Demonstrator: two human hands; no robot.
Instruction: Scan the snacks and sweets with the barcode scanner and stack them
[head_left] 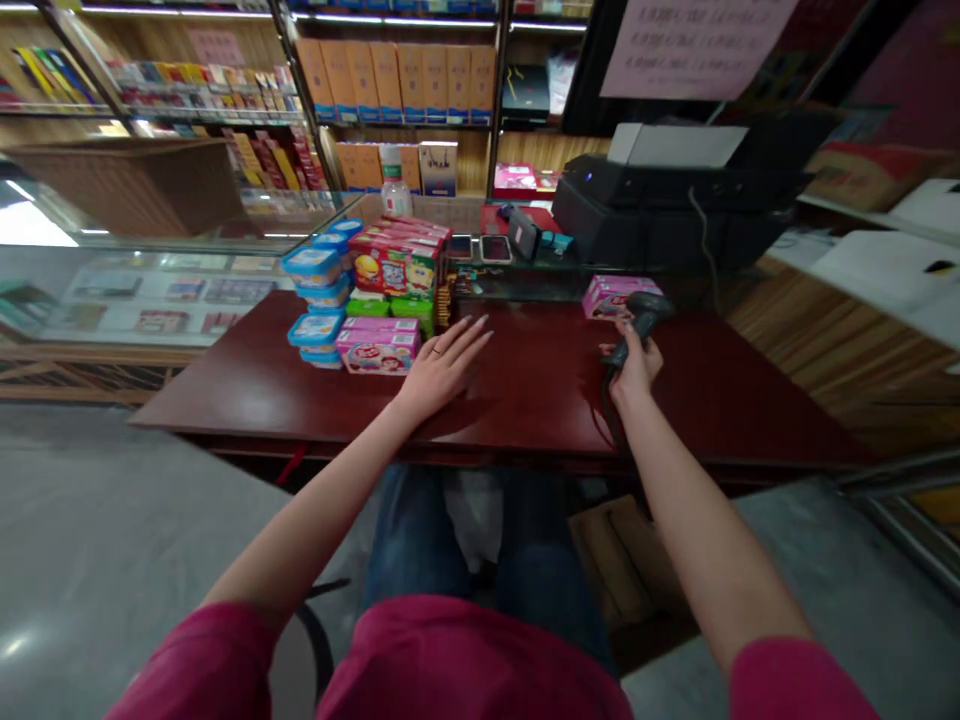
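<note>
- Dark red wood is running under both my arms: I am sitting at a glossy desk [525, 400] that is serving as a shop counter.
- My right hand [636, 368] is wrapping its fingers tight around the handle of a black barcode scanner [641, 312], and I am tilting its head forward and away from me.
- The scanner's head is hanging just over a lone pink box [611, 293], which is lying flat on the desk at the far right, near the back edge. I cannot tell whether the two are touching.
- My left hand [442, 365] is lying palm down on the desk with its fingers spread and stretched out, gripping nothing. Its fingertips are pointing past the stack of goods [375, 300] just beside it, without touching it.
- That stack is sitting to my left: blue-lidded tubs [315, 300] piled on the outside, red cartons [394, 262] on top, green packs [390, 306] under them, and another pink carton [377, 350] at the front.
- Judging by how things are lying, only the one box is sitting on the scanner's side, while the whole pile is waiting on the other, so most of the goods seem to be left.
- Behind the desk, a black register [675, 200] is standing at the right, a clear bottle [395, 185] is standing behind the pile, and shelves of orange cartons [397, 75] are filling the back wall.
</note>
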